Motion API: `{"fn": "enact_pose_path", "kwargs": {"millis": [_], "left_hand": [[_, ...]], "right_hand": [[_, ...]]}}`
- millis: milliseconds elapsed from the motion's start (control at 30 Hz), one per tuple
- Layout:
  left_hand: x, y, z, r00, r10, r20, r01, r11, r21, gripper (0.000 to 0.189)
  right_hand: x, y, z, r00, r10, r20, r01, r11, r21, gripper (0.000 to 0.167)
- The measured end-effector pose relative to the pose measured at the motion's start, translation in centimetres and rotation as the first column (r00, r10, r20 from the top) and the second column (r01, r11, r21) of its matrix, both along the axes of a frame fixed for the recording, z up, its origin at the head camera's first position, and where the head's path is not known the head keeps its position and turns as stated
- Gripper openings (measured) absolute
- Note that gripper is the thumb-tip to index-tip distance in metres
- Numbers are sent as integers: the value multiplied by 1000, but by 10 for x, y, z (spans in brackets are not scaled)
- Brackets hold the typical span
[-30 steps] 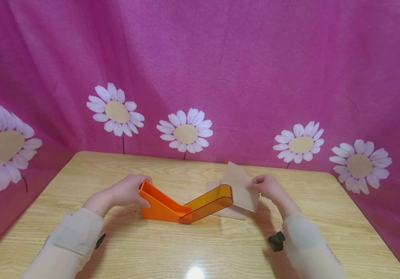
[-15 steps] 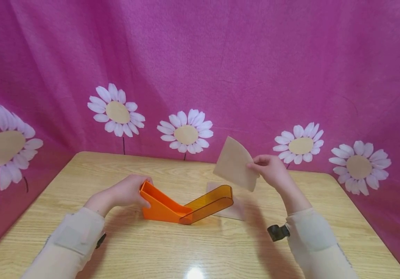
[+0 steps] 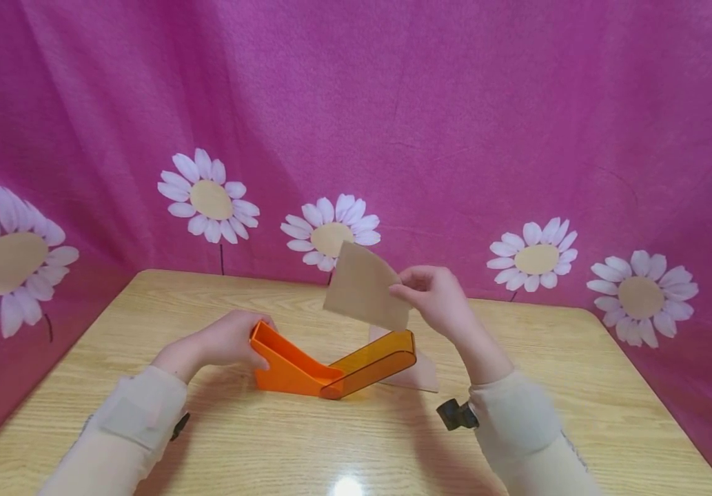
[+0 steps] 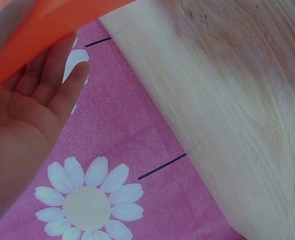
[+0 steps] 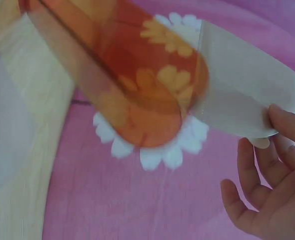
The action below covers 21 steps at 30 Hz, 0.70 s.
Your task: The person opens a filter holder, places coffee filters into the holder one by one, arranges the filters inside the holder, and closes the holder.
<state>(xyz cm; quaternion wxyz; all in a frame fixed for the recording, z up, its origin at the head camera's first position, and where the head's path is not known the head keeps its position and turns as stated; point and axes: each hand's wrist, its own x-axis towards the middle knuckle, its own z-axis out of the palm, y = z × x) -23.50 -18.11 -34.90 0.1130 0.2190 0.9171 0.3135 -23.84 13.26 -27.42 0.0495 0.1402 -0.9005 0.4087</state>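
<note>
My left hand grips the tall back end of an orange plastic holder that sits on the table. Its see-through amber lid is swung open and slants up to the right. Above that lid, my right hand pinches a brown fan-shaped paper coffee filter by its right edge, between thumb and fingers. Another brown paper piece lies on the table behind the lid, partly hidden by it. From the right wrist, the filter appears beside the lid's rounded end.
The light wooden table ends at the back against a pink curtain printed with large white daisies. Each forearm wears a small black camera, the right one plainly visible.
My right hand has lifted the coffee filter off the paper piece on the table and carried it up and left over the lid. My left hand and the holder stay put.
</note>
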Motion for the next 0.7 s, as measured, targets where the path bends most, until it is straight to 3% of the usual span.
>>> {"fn": "enact_pose_path", "kwargs": {"millis": [500,700], "left_hand": [[-2,-1,0,999,29,31,-29,999,-14,31],[-3,-2,0,1000,5,8,-5,1000,-5,31]], "right_hand": [[8,-55,-22,999,46,15,-47,995,82,7],[9,-65,-34,996,57,-64,-49,992,117,6]]}}
